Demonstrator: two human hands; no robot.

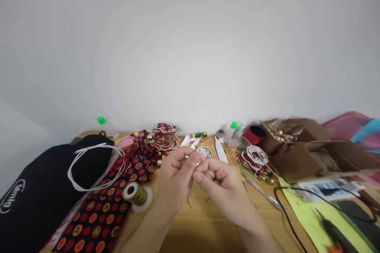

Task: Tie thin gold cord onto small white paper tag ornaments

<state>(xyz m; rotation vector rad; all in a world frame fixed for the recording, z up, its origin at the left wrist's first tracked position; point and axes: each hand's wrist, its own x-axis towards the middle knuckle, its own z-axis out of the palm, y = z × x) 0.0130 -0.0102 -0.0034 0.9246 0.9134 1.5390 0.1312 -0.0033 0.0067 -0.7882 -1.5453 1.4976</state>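
Note:
My left hand [176, 172] and my right hand [221, 184] meet above the middle of the wooden table, their fingertips pinched close together. Between them is a thin olive cord [189, 201], with a loose end dangling below; most of it is hidden by my fingers. Just behind the fingertips lies a round pale disc [204, 151] with a dark printed pattern. To the left of my left hand, a spool of olive cord [137, 195] rests on the table.
Patterned cloth [97, 217], a black bag [50, 182] and coiled white cord [71, 174] fill the left. Behind stand stacked ornaments [164, 138] and a glue tube [220, 150]. On the right are octagonal ornaments [257, 156], metal tweezers [264, 193], cardboard boxes [320, 160] and a soldering iron [334, 231].

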